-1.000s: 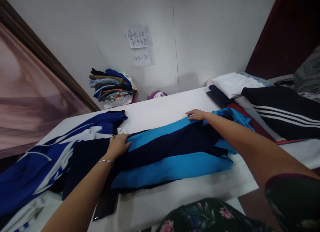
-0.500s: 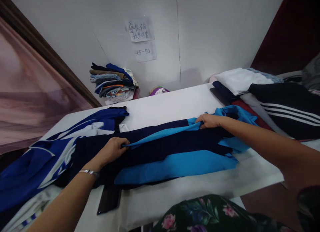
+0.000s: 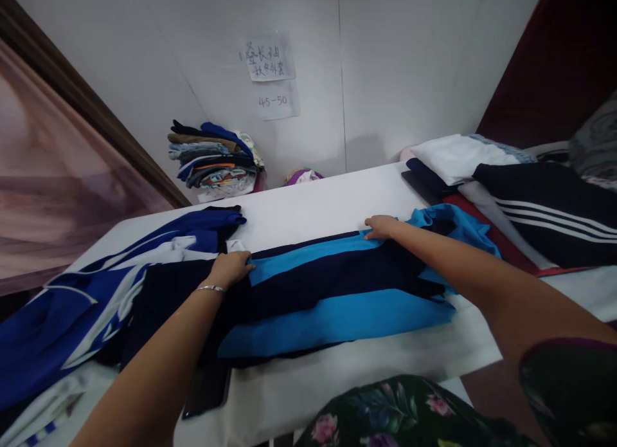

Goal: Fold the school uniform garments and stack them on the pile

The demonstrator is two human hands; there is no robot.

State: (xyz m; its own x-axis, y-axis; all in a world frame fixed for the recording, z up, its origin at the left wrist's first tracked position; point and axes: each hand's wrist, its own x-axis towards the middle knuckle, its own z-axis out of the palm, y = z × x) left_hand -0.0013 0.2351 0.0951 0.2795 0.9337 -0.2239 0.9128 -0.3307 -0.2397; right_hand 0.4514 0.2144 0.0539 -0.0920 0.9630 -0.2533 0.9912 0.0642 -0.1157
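Observation:
A navy and light-blue jacket [image 3: 308, 280] lies lengthwise across the white table in front of me. A long light-blue strip of it runs flat along its far edge, between my two hands. At the strip's left end, my left hand [image 3: 232, 268] is closed on the cloth, a silver bracelet on the wrist. My right hand [image 3: 380, 228] has the strip's right end between thumb and fingers. Beyond my right hand the light-blue cloth lies bunched up. The fingertips of both hands are partly hidden.
Blue and white clothes [image 3: 81, 305] spread over the table's left side. A dark phone [image 3: 207, 390] lies at the front edge, partly under the jacket. Folded clothes [image 3: 214, 157] are stacked at the back left. More garments [image 3: 544, 202] are heaped on the right.
Both hands have moved away from me with the light-blue strip. The strip was lifted and narrow; now it lies flatter and wider at the jacket's far edge.

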